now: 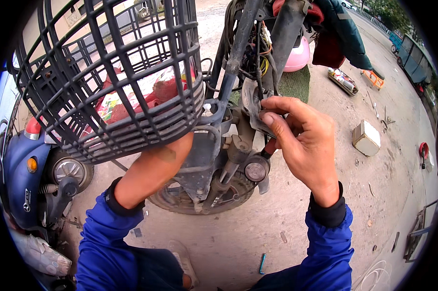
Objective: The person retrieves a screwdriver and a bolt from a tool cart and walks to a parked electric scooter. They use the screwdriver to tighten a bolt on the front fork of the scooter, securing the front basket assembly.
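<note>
In front of me stands the stripped front end of an electric scooter, its steering tube (238, 53) bare and a bundle of wires (263, 58) exposed. My right hand (308, 138) is closed, thumb and fingers pinching a crumpled dark grey sheet-like piece (252, 104) beside the tube, below the wires. My left forearm (153, 172) passes under the black basket (131, 82); the left hand's fingers are hidden behind it. Red and white printed items (146, 94) lie in the basket. The front wheel (238, 194) and a round reflector (256, 169) are below my hands.
A blue scooter (27, 169) stands at the left. On the ground at the right lie a whitish block (367, 138), a tray of cans (342, 81) and an orange item (373, 78). A teal pen-like tool (262, 263) lies near my feet. A pink helmet-like object (298, 56) is behind the scooter.
</note>
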Action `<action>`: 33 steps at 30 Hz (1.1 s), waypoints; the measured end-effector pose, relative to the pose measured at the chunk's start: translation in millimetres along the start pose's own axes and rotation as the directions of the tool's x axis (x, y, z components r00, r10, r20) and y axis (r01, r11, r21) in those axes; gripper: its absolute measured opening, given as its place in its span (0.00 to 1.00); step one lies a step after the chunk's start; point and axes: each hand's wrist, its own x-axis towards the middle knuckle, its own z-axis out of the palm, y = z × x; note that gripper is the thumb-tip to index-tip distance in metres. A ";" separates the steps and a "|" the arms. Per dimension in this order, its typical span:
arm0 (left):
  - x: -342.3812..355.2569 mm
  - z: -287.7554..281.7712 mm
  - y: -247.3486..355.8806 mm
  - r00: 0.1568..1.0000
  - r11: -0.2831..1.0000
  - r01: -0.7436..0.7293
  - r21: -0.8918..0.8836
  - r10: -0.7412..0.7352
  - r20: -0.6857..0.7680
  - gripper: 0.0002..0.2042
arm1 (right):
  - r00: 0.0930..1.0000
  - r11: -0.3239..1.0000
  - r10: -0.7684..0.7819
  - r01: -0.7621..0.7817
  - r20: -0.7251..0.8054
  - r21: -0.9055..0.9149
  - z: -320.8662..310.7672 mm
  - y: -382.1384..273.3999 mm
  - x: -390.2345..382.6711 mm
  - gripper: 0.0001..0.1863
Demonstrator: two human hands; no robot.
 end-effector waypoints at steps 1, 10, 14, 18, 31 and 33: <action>4.3 -3.0 2.2 0.999 0.999 0.042 -0.015 -0.042 0.014 0.22 | 1.000 1.000 0.004 -0.004 0.003 0.019 -2.5 3.2 -0.8 0.08; 24.4 -15.3 -1.2 0.961 0.744 0.245 -0.622 -0.101 0.257 0.25 | 0.998 0.991 0.027 -0.033 0.048 0.126 -26.9 17.0 -9.5 0.06; 23.3 -19.0 -8.7 0.988 0.722 0.157 -0.674 -0.116 0.106 0.21 | 0.998 0.992 0.001 -0.008 0.058 0.128 -34.1 24.2 -14.7 0.05; 24.2 -5.0 -0.4 0.980 0.749 0.190 -0.635 -0.186 0.073 0.18 | 0.998 0.986 -0.026 0.015 0.065 0.166 -36.8 30.6 -18.8 0.05; 25.7 7.4 -7.9 0.928 0.474 0.326 -0.818 -0.324 0.183 0.09 | 0.711 0.710 -0.703 0.698 -0.027 -0.092 -31.7 46.3 -73.6 0.11; 32.5 6.9 13.6 0.868 0.288 0.412 -0.864 -0.412 0.276 0.08 | 0.734 0.733 -0.664 0.677 0.141 -0.070 -20.4 50.2 -115.8 0.11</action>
